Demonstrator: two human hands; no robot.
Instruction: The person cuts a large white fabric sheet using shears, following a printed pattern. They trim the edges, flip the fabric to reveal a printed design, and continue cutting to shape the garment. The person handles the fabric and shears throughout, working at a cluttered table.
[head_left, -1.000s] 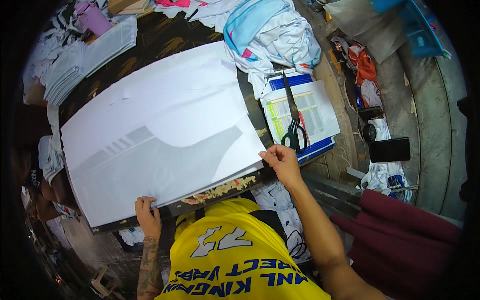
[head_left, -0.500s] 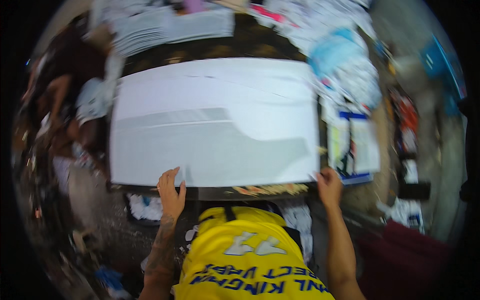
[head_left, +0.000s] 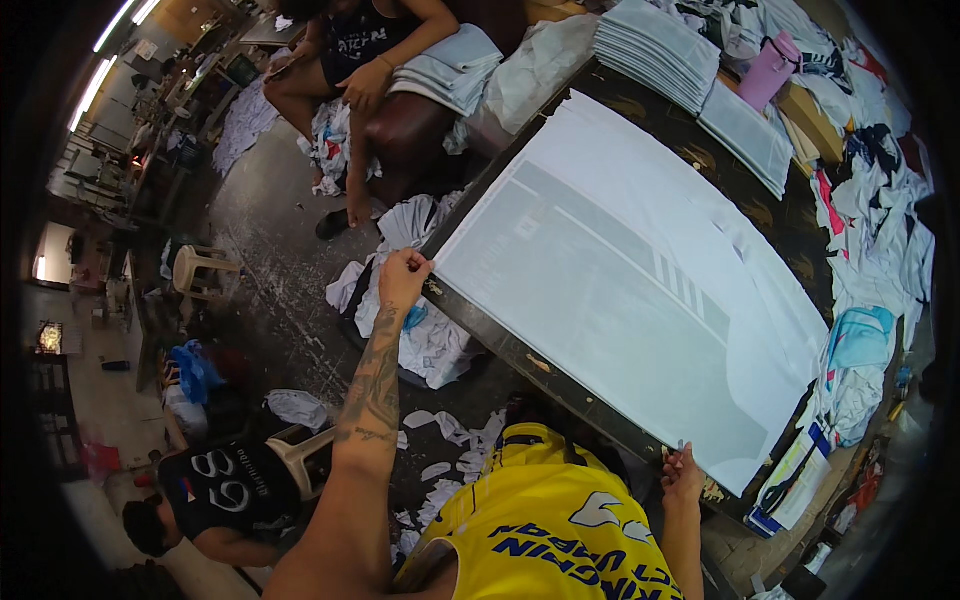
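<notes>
Though well apart, L fingers (head_left: 414, 261) tight on wht sheet (head_left: 625, 285) corner, R fingers (head_left: 686, 457) at nr edge, grip unclear.

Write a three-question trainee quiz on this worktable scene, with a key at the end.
1. True or false: the left hand is at a corner of the printed sheet.

2. What colour is the bottle beyond the sheet?
A. Green
B. Pinkish purple
C. Black

3. Fill in the blank: the hand nearer the papers is the ____ one.

Key: 1. True. 2. B. 3. Right; the right hand is nearer.
</notes>
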